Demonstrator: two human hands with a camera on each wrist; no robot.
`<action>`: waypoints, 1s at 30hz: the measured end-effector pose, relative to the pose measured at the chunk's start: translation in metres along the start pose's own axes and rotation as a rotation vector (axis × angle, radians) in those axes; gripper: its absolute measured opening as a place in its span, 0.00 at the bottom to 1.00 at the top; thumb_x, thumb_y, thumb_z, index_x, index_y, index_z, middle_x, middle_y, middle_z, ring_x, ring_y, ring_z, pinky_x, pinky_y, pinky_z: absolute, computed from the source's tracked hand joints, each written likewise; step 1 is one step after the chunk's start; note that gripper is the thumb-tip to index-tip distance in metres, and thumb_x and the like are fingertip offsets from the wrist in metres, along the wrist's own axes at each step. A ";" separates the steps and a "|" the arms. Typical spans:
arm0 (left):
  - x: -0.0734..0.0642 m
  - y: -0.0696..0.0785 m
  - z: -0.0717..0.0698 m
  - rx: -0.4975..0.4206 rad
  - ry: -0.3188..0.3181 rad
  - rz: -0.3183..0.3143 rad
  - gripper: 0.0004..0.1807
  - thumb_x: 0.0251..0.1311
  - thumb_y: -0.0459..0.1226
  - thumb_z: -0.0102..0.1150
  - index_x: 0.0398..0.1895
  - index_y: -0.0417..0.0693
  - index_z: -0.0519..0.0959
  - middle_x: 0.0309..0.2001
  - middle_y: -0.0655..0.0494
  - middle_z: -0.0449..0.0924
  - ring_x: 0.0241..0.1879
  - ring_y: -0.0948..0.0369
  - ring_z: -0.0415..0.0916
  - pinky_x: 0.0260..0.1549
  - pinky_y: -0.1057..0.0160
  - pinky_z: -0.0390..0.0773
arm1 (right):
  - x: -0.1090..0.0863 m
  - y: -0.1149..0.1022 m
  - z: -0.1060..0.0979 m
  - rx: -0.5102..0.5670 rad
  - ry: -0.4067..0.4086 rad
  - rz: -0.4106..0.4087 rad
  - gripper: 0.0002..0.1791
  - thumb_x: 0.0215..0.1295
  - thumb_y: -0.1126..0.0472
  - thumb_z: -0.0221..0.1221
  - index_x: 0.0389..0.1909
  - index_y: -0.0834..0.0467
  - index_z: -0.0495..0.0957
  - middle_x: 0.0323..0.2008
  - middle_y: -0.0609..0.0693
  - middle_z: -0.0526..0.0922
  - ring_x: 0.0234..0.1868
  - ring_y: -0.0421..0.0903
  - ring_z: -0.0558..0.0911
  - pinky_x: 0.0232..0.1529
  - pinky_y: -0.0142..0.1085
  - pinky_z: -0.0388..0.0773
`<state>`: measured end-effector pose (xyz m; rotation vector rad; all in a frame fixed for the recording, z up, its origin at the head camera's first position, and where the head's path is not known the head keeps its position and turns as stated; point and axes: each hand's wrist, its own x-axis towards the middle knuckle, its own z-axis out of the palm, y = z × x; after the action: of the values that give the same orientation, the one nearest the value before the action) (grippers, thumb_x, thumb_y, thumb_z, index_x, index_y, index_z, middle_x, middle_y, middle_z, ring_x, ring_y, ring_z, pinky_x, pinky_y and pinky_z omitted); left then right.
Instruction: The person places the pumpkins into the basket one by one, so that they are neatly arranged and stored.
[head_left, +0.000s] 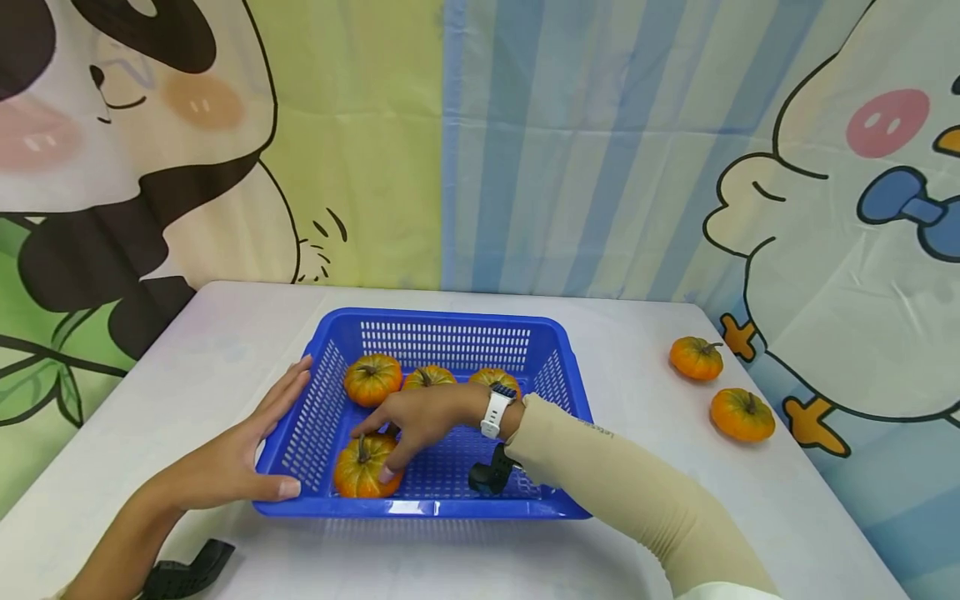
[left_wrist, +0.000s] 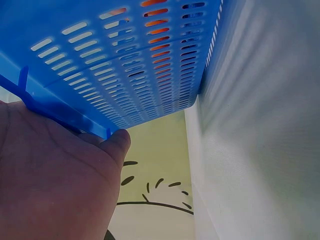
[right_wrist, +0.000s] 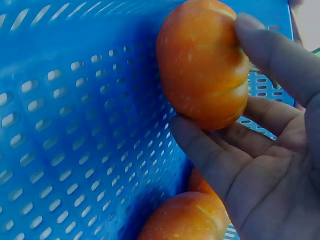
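A small orange pumpkin (head_left: pixel 362 468) is in the front left of a blue plastic basket (head_left: pixel 450 507). My right hand (head_left: pixel 429 421) holds this pumpkin between thumb and fingers; the right wrist view shows them on opposite sides of the pumpkin (right_wrist: pixel 202 65). My left hand (head_left: pixel 236 458) rests against the basket's left rim, its fingers straight along the edge and its thumb near the front corner. In the left wrist view, the palm (left_wrist: pixel 55 175) lies beside the rim. Behind the right hand sit a pumpkin (head_left: pixel 372 379), a second pumpkin (head_left: pixel 428 377) and a partly hidden third pumpkin (head_left: pixel 495 380).
Two more pumpkins stand on the white table (head_left: pixel 630 367) to the right: a rear pumpkin (head_left: pixel 696 358) and a nearer pumpkin (head_left: pixel 742 414). A printed cloth (head_left: pixel 555 150) hangs behind the table. The basket's slotted walls rise around the pumpkins inside.
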<state>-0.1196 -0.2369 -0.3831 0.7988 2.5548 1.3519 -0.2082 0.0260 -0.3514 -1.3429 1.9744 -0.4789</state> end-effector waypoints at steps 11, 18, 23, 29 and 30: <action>0.001 -0.001 -0.002 0.010 -0.006 0.002 0.63 0.46 0.42 0.70 0.78 0.61 0.34 0.77 0.61 0.22 0.71 0.31 0.31 0.48 0.33 0.68 | 0.001 0.003 0.001 0.099 0.068 0.042 0.35 0.63 0.60 0.65 0.70 0.57 0.66 0.66 0.46 0.70 0.57 0.37 0.75 0.55 0.23 0.70; 0.001 -0.002 -0.002 0.007 -0.006 0.009 0.63 0.46 0.41 0.70 0.79 0.61 0.34 0.77 0.60 0.22 0.71 0.32 0.31 0.48 0.33 0.68 | 0.001 0.004 0.003 0.130 0.089 0.054 0.35 0.60 0.55 0.68 0.68 0.58 0.69 0.61 0.45 0.75 0.48 0.35 0.80 0.48 0.22 0.74; 0.001 -0.001 -0.001 0.016 -0.005 0.006 0.63 0.46 0.41 0.70 0.79 0.61 0.35 0.78 0.59 0.23 0.71 0.33 0.31 0.49 0.32 0.67 | 0.002 0.000 0.003 0.061 0.094 0.052 0.33 0.61 0.55 0.67 0.67 0.58 0.70 0.60 0.45 0.76 0.47 0.34 0.80 0.48 0.21 0.73; 0.001 -0.002 -0.001 0.015 0.005 -0.003 0.63 0.47 0.41 0.70 0.79 0.60 0.34 0.78 0.59 0.23 0.72 0.37 0.31 0.51 0.33 0.64 | 0.004 -0.005 0.005 -0.032 0.118 0.038 0.30 0.63 0.56 0.65 0.66 0.59 0.71 0.59 0.46 0.78 0.46 0.33 0.81 0.47 0.21 0.74; 0.001 -0.002 -0.001 0.017 0.008 -0.003 0.63 0.47 0.41 0.70 0.79 0.59 0.34 0.78 0.59 0.23 0.72 0.38 0.31 0.51 0.33 0.64 | 0.004 -0.005 0.005 -0.031 0.119 0.040 0.30 0.64 0.57 0.65 0.66 0.59 0.71 0.58 0.46 0.78 0.45 0.33 0.81 0.46 0.21 0.74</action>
<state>-0.1215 -0.2382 -0.3843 0.7935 2.5760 1.3377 -0.2022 0.0211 -0.3529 -1.3182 2.1094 -0.5225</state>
